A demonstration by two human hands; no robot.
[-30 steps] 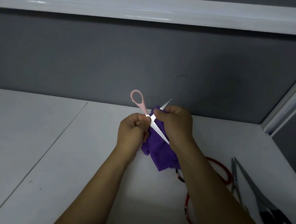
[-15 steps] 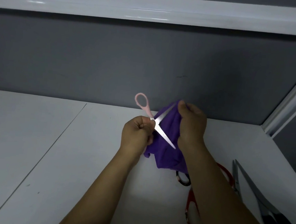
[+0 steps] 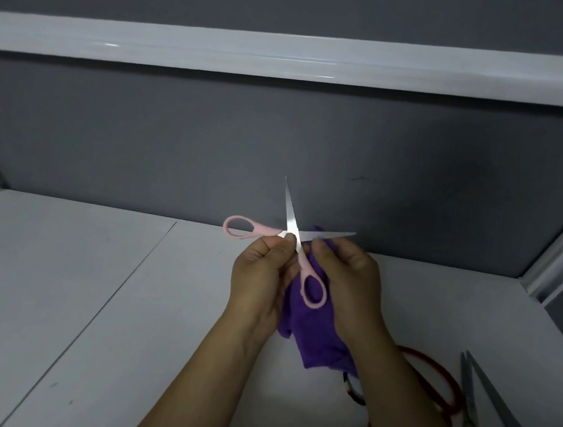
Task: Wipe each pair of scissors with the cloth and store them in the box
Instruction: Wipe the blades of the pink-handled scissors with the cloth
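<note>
pink scissors [image 3: 291,224] spread wide | blades up and right | left grip [image 3: 260,278] pinches pivot | right grip [image 3: 352,282] clutches cloth [image 3: 319,341]

The left hand [image 3: 260,280] and right hand [image 3: 352,282] are bare, forearms unsleeved.

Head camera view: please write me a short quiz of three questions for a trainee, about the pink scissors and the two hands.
1. True or false: the blades of the pink scissors are closed together.
2. Choose one. The left hand pinches the pink scissors: A) near the pivot; B) at a blade tip; C) through a handle loop.
3. Fill the gap: the right hand holds a purple ____.

Key
1. False: the blades are spread wide, one pointing up and one to the right.
2. A
3. cloth
</note>
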